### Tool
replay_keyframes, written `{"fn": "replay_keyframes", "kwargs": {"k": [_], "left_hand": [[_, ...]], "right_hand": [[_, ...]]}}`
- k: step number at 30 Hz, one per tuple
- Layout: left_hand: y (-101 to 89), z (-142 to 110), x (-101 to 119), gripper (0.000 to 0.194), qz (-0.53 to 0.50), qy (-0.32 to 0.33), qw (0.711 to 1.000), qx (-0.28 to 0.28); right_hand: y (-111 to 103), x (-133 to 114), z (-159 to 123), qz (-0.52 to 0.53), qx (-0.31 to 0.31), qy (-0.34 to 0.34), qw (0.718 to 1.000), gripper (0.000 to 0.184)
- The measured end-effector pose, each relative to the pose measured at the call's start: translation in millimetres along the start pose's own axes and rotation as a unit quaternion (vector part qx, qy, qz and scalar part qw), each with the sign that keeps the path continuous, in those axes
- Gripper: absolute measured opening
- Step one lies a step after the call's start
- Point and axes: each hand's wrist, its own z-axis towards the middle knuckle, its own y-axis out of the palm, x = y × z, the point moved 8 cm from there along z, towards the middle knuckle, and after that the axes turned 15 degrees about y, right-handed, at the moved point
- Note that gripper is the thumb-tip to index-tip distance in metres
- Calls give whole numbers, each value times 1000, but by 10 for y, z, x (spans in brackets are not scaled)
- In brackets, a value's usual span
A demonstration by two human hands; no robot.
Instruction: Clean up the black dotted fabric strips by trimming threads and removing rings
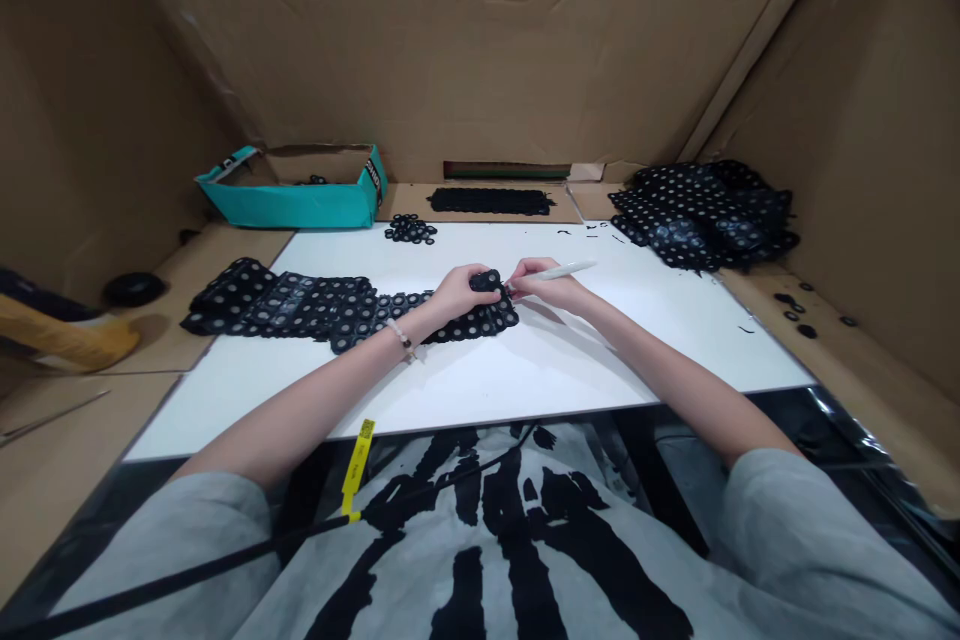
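Observation:
A long black strip of joined rings (322, 305), crocheted-looking with pale round holes, stretches across the white board from the left to the middle. Its right end is pinched between the thumb and fingers of my left hand (457, 293), with a dark ring piece on top at the fingertips. My right hand (550, 284) is closed around a slim white-handled crochet hook (566, 270), held like a pen. The hook's working tip is at the strip's right edge, too small to make out. Both hands are close together, nearly touching.
Loose black rings (410, 229) lie in a pile beyond the strip, near a teal box (292, 204). A folded black piece (491, 201) lies at the back. A large black ring-patterned heap (701, 215) sits at right. Cardboard walls (465, 40) enclose the white board (480, 380).

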Motion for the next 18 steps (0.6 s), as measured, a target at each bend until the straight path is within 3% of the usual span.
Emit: {"fn": "replay_keyframes", "kwargs": {"k": [4, 10, 15, 18], "left_hand": [[17, -10, -53, 47, -40, -14, 999, 28], [57, -40, -71, 57, -121, -40, 992, 14], [34, -20, 8, 63, -143, -38, 989, -23], [-51, -6, 6, 59, -51, -20, 998, -30]], "right_hand": [[14, 13, -10, -82, 39, -1, 996, 4], [40, -45, -37, -162, 96, -43, 981, 10], [-19, -112, -40, -127, 107, -55, 985, 8], [-71, -49, 26, -40, 64, -20, 997, 4]]}}
